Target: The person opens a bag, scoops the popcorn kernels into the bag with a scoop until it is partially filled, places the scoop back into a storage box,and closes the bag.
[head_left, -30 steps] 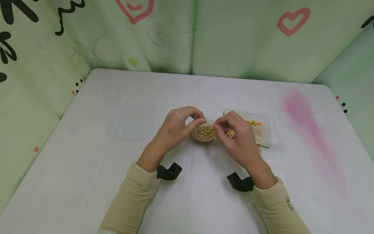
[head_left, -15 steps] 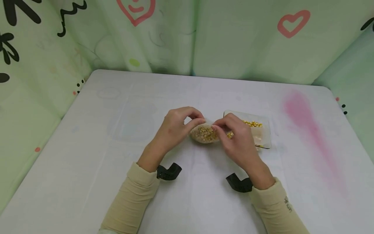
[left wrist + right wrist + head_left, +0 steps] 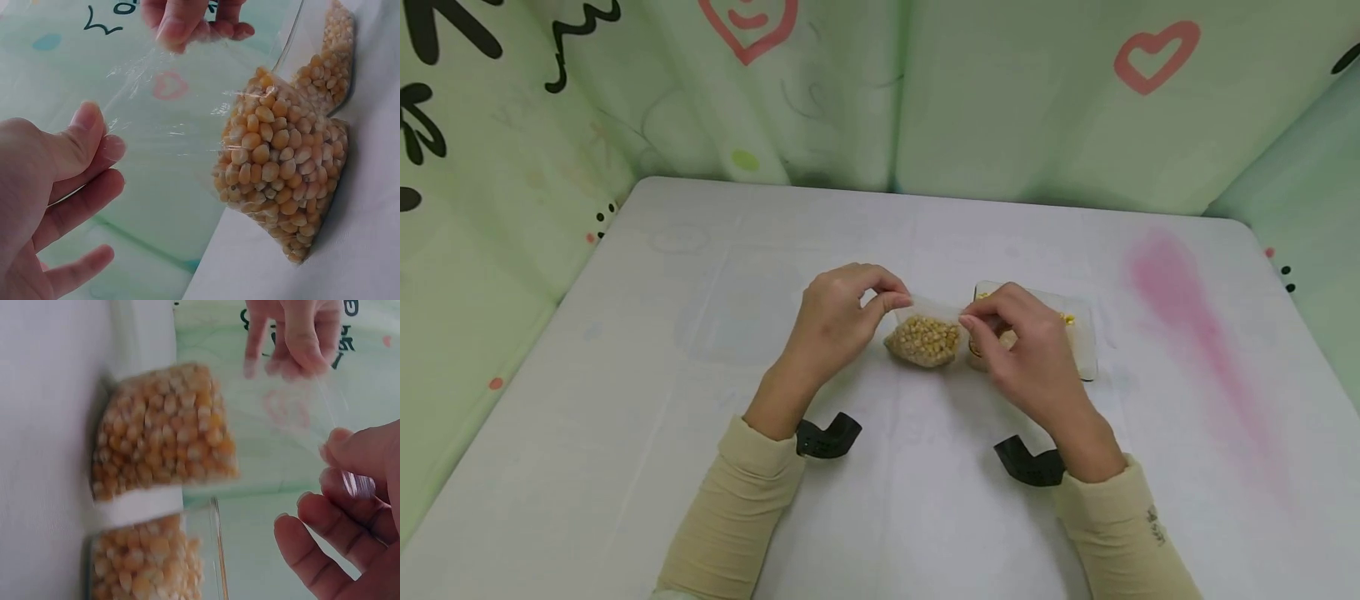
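A clear plastic bag [image 3: 927, 340] with corn kernels in its lower part stands on the table between my hands. My left hand [image 3: 842, 321] pinches the upper left corner of the bag between thumb and forefinger. At the opposite upper corner my right hand [image 3: 1026, 354] pinches the film, its other fingers loosely bent in the right wrist view. The bag's top is stretched between both hands, and the kernels [image 3: 281, 156] bulge at its bottom. Just right of the bag, partly behind my right hand, is a clear rectangular container [image 3: 1082, 333] with more corn kernels [image 3: 147, 559].
The white table [image 3: 662, 467] has a pink smear [image 3: 1187, 317] on its right side. Green curtains [image 3: 1000, 108] with printed hearts and black marks hang along its back and sides. A black wrist mount [image 3: 831, 436] juts from the left wrist, another black mount [image 3: 1028, 462] from the right.
My hands have drawn apart, the left moving left and the right moving right. The bag's top is now stretched wider, and more of its kernels show.
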A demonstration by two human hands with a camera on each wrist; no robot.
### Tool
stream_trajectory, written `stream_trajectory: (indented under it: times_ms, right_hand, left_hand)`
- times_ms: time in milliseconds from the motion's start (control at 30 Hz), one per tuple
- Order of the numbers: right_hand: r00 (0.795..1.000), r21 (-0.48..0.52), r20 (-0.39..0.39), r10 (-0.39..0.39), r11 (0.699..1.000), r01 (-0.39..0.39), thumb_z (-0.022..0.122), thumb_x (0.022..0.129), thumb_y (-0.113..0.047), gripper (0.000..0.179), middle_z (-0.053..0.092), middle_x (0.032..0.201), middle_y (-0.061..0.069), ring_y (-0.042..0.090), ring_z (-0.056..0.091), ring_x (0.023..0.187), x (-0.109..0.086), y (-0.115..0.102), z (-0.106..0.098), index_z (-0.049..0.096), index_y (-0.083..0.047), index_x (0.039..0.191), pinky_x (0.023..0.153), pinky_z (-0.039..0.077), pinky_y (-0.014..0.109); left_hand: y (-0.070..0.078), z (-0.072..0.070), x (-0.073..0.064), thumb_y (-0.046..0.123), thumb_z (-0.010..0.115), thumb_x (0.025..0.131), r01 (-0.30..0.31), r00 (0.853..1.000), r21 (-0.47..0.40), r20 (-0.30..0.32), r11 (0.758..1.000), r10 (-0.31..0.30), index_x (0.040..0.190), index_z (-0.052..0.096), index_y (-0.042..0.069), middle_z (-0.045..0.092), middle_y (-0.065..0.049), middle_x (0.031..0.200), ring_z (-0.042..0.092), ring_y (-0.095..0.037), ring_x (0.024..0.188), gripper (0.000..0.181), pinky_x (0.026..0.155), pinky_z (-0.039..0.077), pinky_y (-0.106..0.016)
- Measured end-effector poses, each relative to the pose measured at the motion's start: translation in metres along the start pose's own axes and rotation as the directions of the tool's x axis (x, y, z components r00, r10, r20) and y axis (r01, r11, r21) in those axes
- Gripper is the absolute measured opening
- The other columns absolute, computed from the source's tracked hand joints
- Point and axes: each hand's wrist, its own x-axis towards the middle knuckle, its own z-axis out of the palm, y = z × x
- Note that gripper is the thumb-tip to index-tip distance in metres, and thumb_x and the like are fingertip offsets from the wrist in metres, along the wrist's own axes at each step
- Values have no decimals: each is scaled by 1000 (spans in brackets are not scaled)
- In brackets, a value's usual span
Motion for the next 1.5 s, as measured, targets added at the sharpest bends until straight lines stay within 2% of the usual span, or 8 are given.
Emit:
stream_trajectory:
  times_ms: [167, 500, 700, 800, 900, 1100, 1333, 1500]
  right_hand:
    - [1000, -40, -6, 9, 999, -9, 75, 84, 2, 7, 65, 80, 2, 8, 56, 69, -1, 4, -7, 71, -2, 89, 67, 44, 11]
    - [1000, -80, 10, 24, 997, -23, 75, 84, 1, 8, 65, 76, 1, 7, 52, 66, -2, 3, -10, 69, -4, 81, 62, 40, 14]
    - [995, -68, 43, 85, 994, -82, 76, 84, 0, 6, 66, 80, 0, 7, 57, 70, -2, 5, -13, 72, -5, 84, 68, 45, 10]
    - [991, -46, 67, 114, 993, -111, 75, 85, -1, 6, 66, 83, -2, 6, 57, 74, -3, 7, -15, 74, -6, 88, 69, 46, 10]
    - [991, -32, 72, 113, 993, -111, 74, 86, -2, 8, 66, 86, -2, 6, 56, 75, -3, 8, -16, 76, -6, 93, 70, 47, 11]
    - [992, -31, 53, 115, 993, -113, 72, 88, -3, 16, 66, 90, 0, 6, 55, 75, -2, 7, -16, 78, -7, 102, 69, 47, 13]
    - [992, -29, 31, 121, 992, -120, 69, 91, -4, 18, 68, 94, 0, 5, 58, 80, -1, 8, -17, 76, -6, 108, 72, 47, 11]
    - [990, -39, -17, 138, 990, -139, 66, 94, -7, 17, 69, 98, 1, 1, 58, 85, -2, 8, -21, 75, -7, 108, 69, 45, 11]
  left_hand:
    - [-2, -1, -2, 21, 76, 85, 30, 999, 6, -19, 1000, -30, 87, 74, 11, 75, 1, 84, 69, -11, 84, 11, 75, 53, -30]
    - [-2, 0, -2, 21, 77, 85, 27, 999, 12, -19, 1000, -26, 86, 74, 9, 74, 0, 84, 68, -13, 81, 12, 73, 52, -32]
    - [-5, -2, -3, 19, 75, 88, 6, 998, -80, 70, 997, 0, 90, 73, 9, 74, 0, 86, 67, -11, 86, 10, 83, 52, -29]
    - [-7, -4, -4, 20, 74, 90, 19, 992, -131, 127, 991, -3, 94, 71, 10, 72, 1, 90, 66, -10, 91, 11, 89, 51, -28]
    - [-9, -4, -4, 20, 75, 90, 31, 989, -152, 146, 988, -9, 100, 69, 10, 72, 1, 94, 65, -11, 94, 15, 91, 50, -29]
    - [-10, -5, -3, 18, 75, 89, 39, 988, -141, 152, 989, -18, 109, 68, 8, 73, -2, 98, 67, -13, 95, 24, 93, 51, -35]
    - [-11, -3, -3, 17, 76, 89, 59, 983, -123, 179, 991, -36, 121, 64, 11, 73, 0, 96, 68, -12, 95, 35, 87, 50, -32]
    - [-11, -5, -4, 20, 74, 91, 52, 977, -96, 211, 994, -31, 126, 62, 8, 70, -3, 111, 65, -15, 104, 39, 97, 49, -36]
